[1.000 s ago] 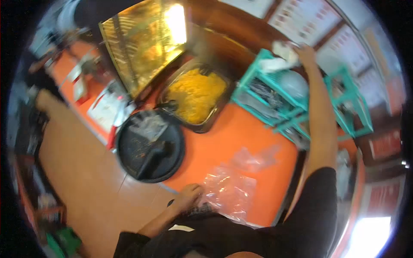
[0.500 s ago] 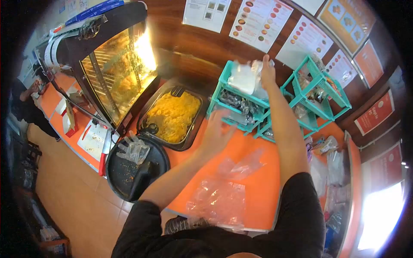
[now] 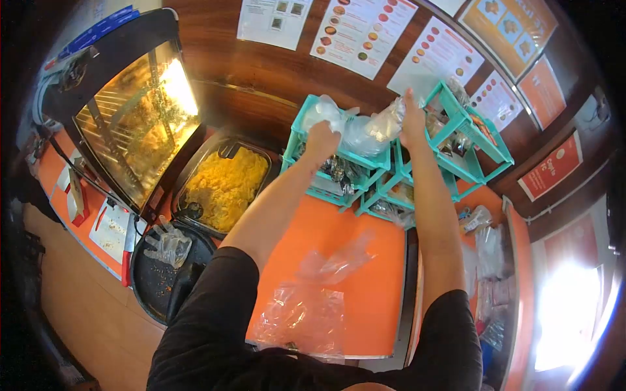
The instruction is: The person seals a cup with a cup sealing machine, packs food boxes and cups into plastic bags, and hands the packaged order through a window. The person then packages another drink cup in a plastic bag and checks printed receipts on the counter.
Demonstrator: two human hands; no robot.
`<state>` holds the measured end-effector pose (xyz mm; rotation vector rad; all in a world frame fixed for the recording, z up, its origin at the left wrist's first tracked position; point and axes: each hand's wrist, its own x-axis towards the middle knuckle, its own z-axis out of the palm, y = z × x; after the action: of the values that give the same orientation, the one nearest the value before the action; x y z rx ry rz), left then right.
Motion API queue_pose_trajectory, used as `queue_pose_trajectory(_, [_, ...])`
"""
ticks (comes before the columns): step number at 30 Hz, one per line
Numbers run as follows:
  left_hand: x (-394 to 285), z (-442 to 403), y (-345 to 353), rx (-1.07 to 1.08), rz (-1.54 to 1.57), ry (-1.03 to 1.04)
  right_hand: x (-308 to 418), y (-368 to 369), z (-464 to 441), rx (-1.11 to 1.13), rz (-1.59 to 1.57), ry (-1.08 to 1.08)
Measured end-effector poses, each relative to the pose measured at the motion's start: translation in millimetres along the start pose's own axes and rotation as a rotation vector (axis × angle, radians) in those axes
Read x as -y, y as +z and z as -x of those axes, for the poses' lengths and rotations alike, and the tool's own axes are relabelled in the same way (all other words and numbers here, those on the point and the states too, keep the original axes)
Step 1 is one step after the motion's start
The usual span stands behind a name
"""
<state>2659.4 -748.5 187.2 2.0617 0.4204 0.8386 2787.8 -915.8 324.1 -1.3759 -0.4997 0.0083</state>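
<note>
My left hand [image 3: 322,140] is closed on something white and translucent, apparently plastic, at the left of the top tray of a teal basket rack [image 3: 297,140]. My right hand [image 3: 412,120] grips the right end of a clear plastic bundle [image 3: 375,132], stretched above the same tray. Dark and silvery wrapped items [image 3: 342,171] lie in the tier below. Nearer my body, clear plastic bags [image 3: 303,319] are spread on the orange counter [image 3: 365,287].
A tray of yellow food [image 3: 228,186] stands left of the rack, beside a lit glass display cabinet [image 3: 140,124]. In front is a round black tray [image 3: 153,280] with a clear glove [image 3: 171,246]. A red-handled knife [image 3: 126,257] lies left; a second teal rack [image 3: 469,143] stands right.
My left hand has moved from the counter bags up to the rack and closed on plastic. My right hand has pulled the clear bundle out lengthwise. The view has shifted right.
</note>
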Motion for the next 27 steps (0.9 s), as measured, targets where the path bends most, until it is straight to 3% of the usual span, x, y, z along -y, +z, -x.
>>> queue_pose_trajectory(2, [-6, 1, -8, -0.026, 0.160, -0.094, 32, 0, 30, 0.043, 0.128, -0.078])
queue_pose_trajectory(3, [-15, 7, -13, -0.072, 0.207, -0.115, 29, -18, 19, 0.072, 0.205, 0.041])
queue_pose_trajectory(5, [-57, 48, -48, -0.291, 0.168, -0.051, 45, -13, 49, 0.103, 0.151, 0.069])
queue_pose_trajectory(8, [-78, 84, -58, -0.254, 0.358, 0.463, 61, -10, 97, 0.264, 0.032, 0.221])
queue_pose_trajectory(10, [-103, 106, -74, -0.283, 0.174, 0.563, 68, -7, 130, 0.423, -0.084, 0.336])
queue_pose_trajectory(12, [-110, 120, -87, -0.028, 0.240, 0.466, 76, 0, 165, 0.589, -0.236, 0.421])
queue_pose_trajectory(14, [-101, 129, -100, 0.514, 0.546, 0.152, 73, 0, 193, 0.458, -0.075, 0.303])
queue_pose_trajectory(16, [-102, 151, -110, 0.455, 0.779, 0.135, 69, -2, 213, 0.396, 0.037, 0.126])
queue_pose_trajectory(22, [-114, 223, -108, 0.101, 1.147, 0.096, 46, -22, 265, 0.066, -0.333, 0.414])
queue_pose_trajectory(25, [-114, 251, -98, 0.186, 1.046, 0.018, 35, -14, 293, -0.139, -0.361, 0.363])
queue_pose_trajectory(27, [-99, 261, -98, 0.334, 0.908, 0.040, 29, -10, 310, -0.163, -0.386, 0.413])
